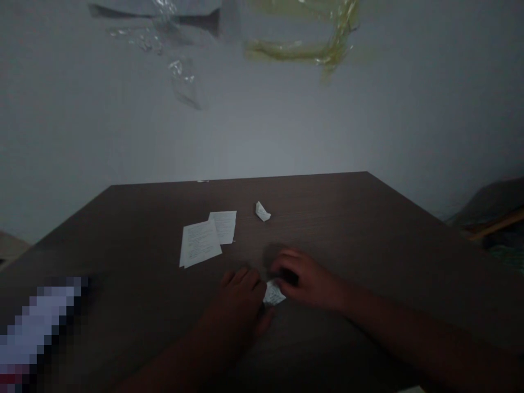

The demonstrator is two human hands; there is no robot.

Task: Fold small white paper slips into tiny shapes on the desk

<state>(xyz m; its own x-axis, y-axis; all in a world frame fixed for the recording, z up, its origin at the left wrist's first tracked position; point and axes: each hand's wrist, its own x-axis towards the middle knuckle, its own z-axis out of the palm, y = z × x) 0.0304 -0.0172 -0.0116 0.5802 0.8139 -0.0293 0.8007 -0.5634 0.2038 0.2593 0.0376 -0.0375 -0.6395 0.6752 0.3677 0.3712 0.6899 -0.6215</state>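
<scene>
- Two bare hands are at one small paper piece [274, 293], pale, creased and printed, lying on the table [327, 213]; it is the landmark for every place below.
- The left hand [243, 295] is at its left side, palm down, fingers bent and close together; whether they pinch it cannot be told.
- The right hand [305, 275] is at its upper right, thumb and fingers curved with an open gap between them, the thumb tip at its edge.
- Beyond it is one folded paper [262, 212], small, angular and white.
- Beyond it to the left are what look like three flat printed sheets: a front pair [202, 244], almost fully stacked, and one back sheet [226, 225], partly covered by the pair.
- Under it, the table has a smooth, dark brown top with faint wood-like grain.
- Far behind it is one plain grey wall [262, 120], bearing glossy, wrinkled clear tape [180, 71] and yellowish tape [295, 53] in crooked strips.
- Well to its left is one pixelated object [41, 322], pale and long, its identity hidden.
- Nearer the wearer, to its right, one white corner [411, 389] shows.
</scene>
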